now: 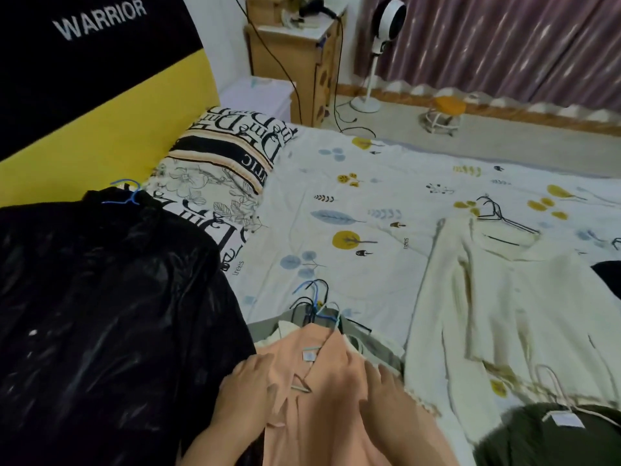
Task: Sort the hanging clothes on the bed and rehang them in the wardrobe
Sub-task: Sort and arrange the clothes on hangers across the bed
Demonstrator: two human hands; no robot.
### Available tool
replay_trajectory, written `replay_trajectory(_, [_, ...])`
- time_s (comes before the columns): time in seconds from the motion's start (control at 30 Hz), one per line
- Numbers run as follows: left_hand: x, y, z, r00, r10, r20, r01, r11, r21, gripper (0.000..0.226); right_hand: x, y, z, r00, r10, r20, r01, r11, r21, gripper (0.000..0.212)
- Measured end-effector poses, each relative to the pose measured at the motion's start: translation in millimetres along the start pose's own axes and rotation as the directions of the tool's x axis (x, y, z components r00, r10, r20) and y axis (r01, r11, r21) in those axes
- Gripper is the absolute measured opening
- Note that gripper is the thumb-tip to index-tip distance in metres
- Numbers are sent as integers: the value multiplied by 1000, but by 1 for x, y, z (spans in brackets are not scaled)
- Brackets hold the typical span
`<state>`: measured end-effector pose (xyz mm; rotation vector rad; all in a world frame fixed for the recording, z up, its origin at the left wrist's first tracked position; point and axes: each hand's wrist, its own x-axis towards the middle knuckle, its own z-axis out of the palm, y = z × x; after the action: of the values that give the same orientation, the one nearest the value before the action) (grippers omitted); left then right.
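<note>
A bed (353,183) with a leaf-printed white sheet carries a glossy black jacket (100,314), a cream cardigan (504,307) and, nearest, a peach cotton shirt (322,415). Left hand (248,381) and right hand (386,391) press flat on the shirt, each grip open-fingered.

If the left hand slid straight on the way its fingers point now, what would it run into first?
The left hand lies flat on the peach shirt, fingers pointing up the bed and slightly right. Sliding on, it would probably first meet the shirt's collar, then the bunched hanger hooks just beyond, though depth is unclear.
</note>
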<state>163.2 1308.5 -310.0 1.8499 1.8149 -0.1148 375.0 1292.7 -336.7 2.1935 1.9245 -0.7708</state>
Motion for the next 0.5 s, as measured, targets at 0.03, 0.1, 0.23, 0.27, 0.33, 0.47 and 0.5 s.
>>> replay_trajectory(0.03, [14, -5, 7, 1000, 9, 3, -9, 1000, 7, 50, 12, 2, 9, 1000, 18, 11, -18, 1000, 5, 55])
replay_trajectory(0.1, [40, -13, 24, 999, 19, 26, -20, 999, 34, 53, 33, 3, 25, 998, 61, 10, -61, 998, -8, 57])
replay_trajectory(0.23, [84, -23, 56, 995, 37, 94, -46, 994, 103, 61, 60, 5, 51, 991, 135, 14, -132, 984, -122, 60])
replay_trajectory(0.27, [92, -26, 62, 993, 34, 112, -47, 991, 122, 61, 63, 5, 55, 989, 148, 29, -141, 975, -173, 57])
replay_trajectory(0.33, [104, -33, 70, 990, 24, 138, -44, 988, 151, 61, 70, 4, 62, 988, 140, -69, -151, 970, -191, 50])
replay_trajectory(0.47, [118, -39, 77, 996, 35, 86, -49, 986, 159, 48, 77, 13, 82, 985, 132, -110, -147, 978, -148, 24])
replay_trajectory(0.5, [119, -39, 78, 997, 34, 75, -45, 987, 157, 46, 76, 12, 79, 987, 128, -101, -141, 981, -134, 24])
